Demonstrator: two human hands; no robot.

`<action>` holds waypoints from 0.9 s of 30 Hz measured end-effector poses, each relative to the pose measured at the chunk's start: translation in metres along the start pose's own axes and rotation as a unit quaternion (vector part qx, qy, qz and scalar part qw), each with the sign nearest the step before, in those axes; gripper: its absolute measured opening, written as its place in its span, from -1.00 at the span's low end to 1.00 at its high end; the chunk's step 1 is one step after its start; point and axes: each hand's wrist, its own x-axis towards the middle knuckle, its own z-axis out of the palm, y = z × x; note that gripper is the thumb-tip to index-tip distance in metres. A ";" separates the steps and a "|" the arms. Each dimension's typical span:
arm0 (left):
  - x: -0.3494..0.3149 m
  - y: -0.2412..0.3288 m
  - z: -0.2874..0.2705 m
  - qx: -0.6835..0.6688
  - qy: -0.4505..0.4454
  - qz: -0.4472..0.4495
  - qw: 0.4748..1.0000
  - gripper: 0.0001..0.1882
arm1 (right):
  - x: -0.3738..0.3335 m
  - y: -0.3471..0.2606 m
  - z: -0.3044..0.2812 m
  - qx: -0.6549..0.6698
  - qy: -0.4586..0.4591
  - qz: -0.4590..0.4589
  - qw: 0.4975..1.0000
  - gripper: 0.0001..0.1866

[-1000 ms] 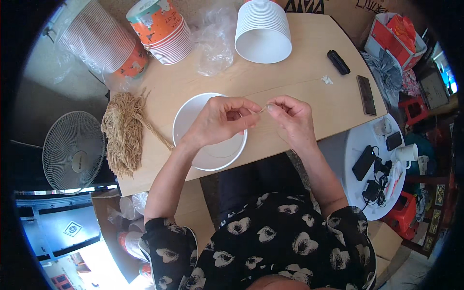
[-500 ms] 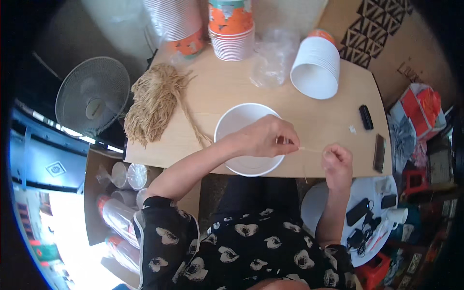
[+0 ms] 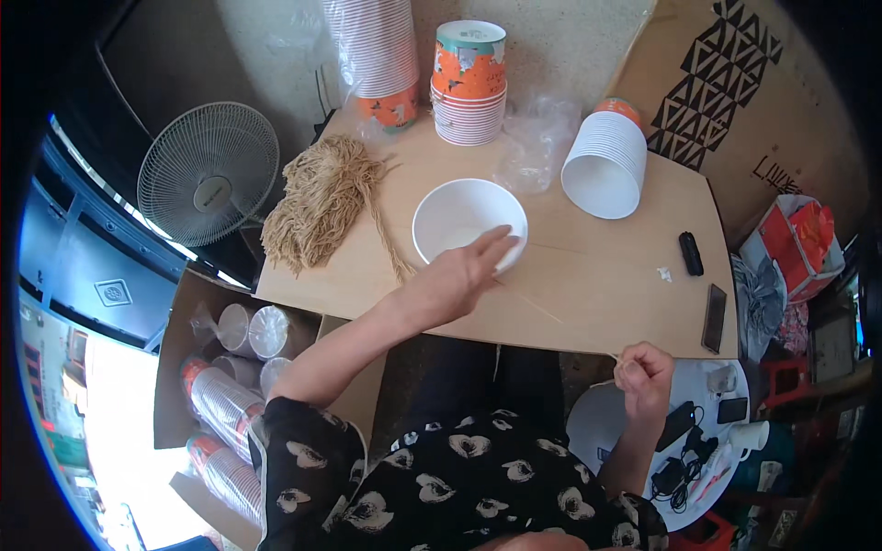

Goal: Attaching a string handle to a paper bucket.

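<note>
My left hand [image 3: 452, 283] reaches across the near rim of a white paper tub [image 3: 441, 216], fingers stretched out and nothing visible in them. Off the table's front edge, my right hand [image 3: 647, 372] is closed in a pinch. A short pale end of a thin strand pokes out from its fingertips; the rest of it is hard to make out. Another fine strand [image 3: 533, 304] runs over the tabletop beside the left hand. Left of the tub lies a thick bundle of tan twine [image 3: 317, 202], its twisted tail [image 3: 390, 241] trailing toward the tub.
Stacked paper tubs [image 3: 469, 87] stand at the back, one nested stack [image 3: 604, 170] lying on its side beside clear plastic wrap [image 3: 536, 151]. A black object [image 3: 691, 253] and a phone [image 3: 714, 318] lie at right. A fan [image 3: 209, 184] and a carton of wrapped tubs [image 3: 170, 390] are left.
My left hand has moved left and its fingers have opened out of a pinch. My right hand has shifted slightly nearer to me, staying closed. The view has tilted up a little.
</note>
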 end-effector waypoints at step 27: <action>-0.077 0.107 0.051 -0.205 0.056 -0.033 0.977 -0.88 | -0.028 0.023 0.043 -0.186 -0.177 0.076 0.963 -0.89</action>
